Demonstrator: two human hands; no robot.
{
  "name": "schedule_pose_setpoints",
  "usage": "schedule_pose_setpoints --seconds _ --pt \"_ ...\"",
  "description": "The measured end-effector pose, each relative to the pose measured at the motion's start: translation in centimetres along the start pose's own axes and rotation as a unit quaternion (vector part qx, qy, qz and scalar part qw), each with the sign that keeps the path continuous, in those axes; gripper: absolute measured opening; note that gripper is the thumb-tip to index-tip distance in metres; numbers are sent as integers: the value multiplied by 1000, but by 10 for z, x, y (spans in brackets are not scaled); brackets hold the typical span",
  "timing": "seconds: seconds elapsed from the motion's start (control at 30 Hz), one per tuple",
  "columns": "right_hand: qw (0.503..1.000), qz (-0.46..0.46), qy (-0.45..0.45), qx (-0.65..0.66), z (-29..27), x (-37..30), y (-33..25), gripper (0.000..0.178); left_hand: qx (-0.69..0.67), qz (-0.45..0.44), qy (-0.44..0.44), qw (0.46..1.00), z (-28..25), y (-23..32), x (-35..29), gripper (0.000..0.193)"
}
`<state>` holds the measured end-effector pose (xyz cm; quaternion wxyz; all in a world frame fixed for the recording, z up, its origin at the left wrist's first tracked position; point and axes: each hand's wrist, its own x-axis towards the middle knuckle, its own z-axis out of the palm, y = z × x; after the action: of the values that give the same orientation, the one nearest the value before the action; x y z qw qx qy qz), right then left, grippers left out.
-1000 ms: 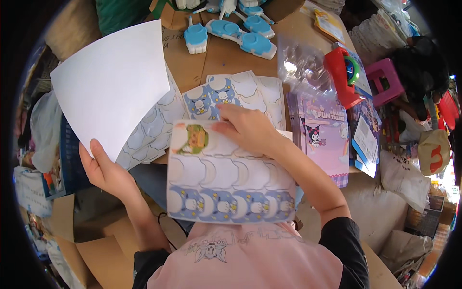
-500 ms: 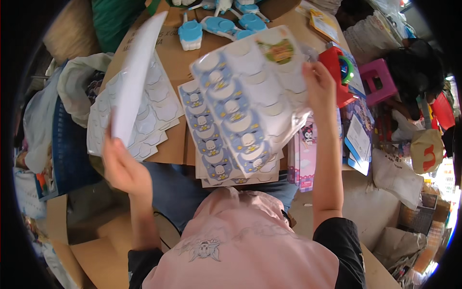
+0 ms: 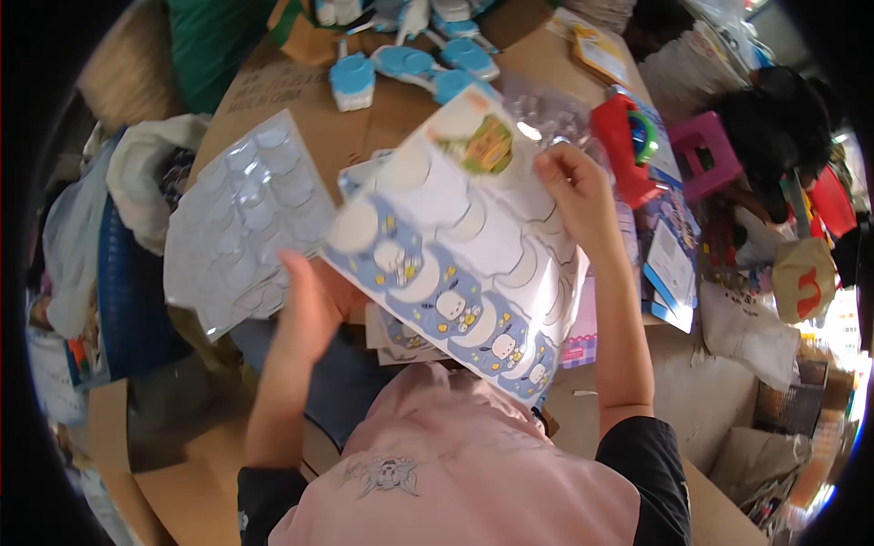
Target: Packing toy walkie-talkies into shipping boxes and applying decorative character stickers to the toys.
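A glossy white sticker sheet (image 3: 487, 214), with a row of blue cartoon-puppy pieces and rows of blank rounded outlines, hangs tilted above the table. My right hand (image 3: 583, 191) pinches its upper right edge between thumb and fingers. Close to the sheet's left corner is my left hand (image 3: 314, 305), open, its thumb standing apart; its fingertips are partly hidden and blurred. Under the held sheet, more printed sheets (image 3: 387, 332) show at the table's near edge. To the left lies a stack of clear, shiny sheets (image 3: 259, 196) with similar rounded shapes.
Blue-and-white plastic toys (image 3: 405, 64) stand at the back of the cardboard-covered table (image 3: 282, 86). At the right are a red toy (image 3: 624, 146), clear plastic pieces (image 3: 546, 114) and printed packages (image 3: 669, 259). A pink stool (image 3: 706, 155) and a blue crate (image 3: 127, 282) flank the table.
The white sheet from my left hand now lies on the left stack. My left hand has moved right, toward the held sheet, which my right hand has brought nearer and turned clockwise.
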<state>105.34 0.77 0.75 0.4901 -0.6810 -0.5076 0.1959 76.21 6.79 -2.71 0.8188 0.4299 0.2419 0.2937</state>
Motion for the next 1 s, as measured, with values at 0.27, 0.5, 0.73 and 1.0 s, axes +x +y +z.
schedule_pose_setpoints --seconds 0.27,0.5,0.73,1.0 --pt "904 -255 -44 -341 60 -21 -26 67 156 -13 86 984 -31 4 9 27" --pt "955 -213 -127 -165 111 -66 -25 71 46 26 133 990 -16 -10 -8 15" --pt "970 -171 -152 -76 116 -75 -10 49 492 312 179 793 -12 -14 -21 11" --pt "962 -182 -201 -22 115 -76 -29 46 270 296 110 909 -16 -14 -23 3"
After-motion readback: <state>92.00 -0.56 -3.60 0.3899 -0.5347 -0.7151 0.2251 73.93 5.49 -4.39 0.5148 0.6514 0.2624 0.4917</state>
